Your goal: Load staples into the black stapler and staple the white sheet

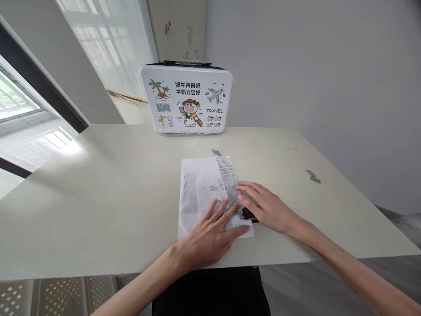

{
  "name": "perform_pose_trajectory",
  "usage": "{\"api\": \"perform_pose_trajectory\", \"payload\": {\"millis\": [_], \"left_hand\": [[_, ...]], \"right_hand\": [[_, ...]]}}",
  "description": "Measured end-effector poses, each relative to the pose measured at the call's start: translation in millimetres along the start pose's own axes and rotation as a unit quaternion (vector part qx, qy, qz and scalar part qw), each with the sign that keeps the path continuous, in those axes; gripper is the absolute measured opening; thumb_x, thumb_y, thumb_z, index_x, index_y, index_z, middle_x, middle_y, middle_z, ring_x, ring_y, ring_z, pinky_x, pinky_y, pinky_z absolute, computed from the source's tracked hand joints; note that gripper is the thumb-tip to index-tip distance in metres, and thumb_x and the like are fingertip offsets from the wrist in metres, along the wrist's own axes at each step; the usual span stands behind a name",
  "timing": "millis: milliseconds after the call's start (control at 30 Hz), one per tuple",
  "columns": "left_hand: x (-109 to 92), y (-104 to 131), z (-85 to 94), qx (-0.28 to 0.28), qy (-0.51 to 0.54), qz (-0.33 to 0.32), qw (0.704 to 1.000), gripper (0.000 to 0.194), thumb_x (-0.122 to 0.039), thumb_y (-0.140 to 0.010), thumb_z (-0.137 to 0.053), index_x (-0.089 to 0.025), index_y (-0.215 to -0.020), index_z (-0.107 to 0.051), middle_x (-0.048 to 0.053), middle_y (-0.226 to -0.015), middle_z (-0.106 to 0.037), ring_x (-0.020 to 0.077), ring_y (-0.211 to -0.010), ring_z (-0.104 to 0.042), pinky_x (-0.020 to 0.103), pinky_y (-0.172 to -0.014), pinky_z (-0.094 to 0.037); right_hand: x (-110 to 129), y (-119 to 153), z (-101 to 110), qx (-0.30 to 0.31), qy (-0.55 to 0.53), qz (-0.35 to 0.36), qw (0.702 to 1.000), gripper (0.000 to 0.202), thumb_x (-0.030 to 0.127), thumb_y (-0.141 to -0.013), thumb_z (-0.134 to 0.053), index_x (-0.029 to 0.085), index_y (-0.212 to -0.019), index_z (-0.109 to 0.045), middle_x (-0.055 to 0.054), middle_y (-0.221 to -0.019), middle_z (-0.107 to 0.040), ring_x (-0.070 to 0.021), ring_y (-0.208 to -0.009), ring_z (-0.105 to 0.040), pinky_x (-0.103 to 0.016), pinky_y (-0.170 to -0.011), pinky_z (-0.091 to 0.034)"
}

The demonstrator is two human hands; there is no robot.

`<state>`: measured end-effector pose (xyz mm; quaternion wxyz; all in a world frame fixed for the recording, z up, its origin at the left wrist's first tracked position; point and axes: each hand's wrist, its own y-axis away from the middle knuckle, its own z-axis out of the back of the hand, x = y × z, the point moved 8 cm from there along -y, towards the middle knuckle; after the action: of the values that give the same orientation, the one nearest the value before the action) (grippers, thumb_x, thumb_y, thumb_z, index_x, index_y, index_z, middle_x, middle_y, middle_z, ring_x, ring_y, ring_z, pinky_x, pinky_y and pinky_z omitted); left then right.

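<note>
A white printed sheet of paper (205,175) lies on the table, its right edge covered by a dense band of staples (226,171). My left hand (212,232) is spread flat over the lower part of the sheet, pressing on it. Its fingertips reach the stapled band. My right hand (268,206) lies palm down at the sheet's right edge, fingers stretched out, tips touching the staples. Beneath its near side shows the end of a black stapler (249,214), at the edge of the paper. Most of the stapler is hidden by that hand.
Loose strips of staples (216,152) lie just beyond the sheet, with more staple strips (313,176) to the right. A white case with cartoon prints (194,103) stands upright at the back of the pale table (98,210). A window is on the left.
</note>
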<state>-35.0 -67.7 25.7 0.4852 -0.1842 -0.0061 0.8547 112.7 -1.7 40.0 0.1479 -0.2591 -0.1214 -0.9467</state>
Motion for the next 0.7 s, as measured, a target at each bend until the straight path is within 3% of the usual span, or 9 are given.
{"api": "perform_pose_trajectory", "payload": {"millis": [700], "left_hand": [[-3.0, -0.7, -2.5, -0.024, -0.001, 0.011, 1.000, 0.055, -0.013, -0.103, -0.050, -0.031, -0.155, -0.048, 0.008, -0.176, -0.012, 0.0365, -0.161, -0.011, 0.064, -0.129, -0.017]], "right_hand": [[3.3, 0.1, -3.2, 0.002, 0.051, 0.005, 0.999, 0.062, 0.066, -0.106, -0.026, 0.034, -0.155, -0.049, -0.004, -0.166, -0.043, -0.0320, -0.153, -0.038, -0.058, -0.121, -0.039]]}}
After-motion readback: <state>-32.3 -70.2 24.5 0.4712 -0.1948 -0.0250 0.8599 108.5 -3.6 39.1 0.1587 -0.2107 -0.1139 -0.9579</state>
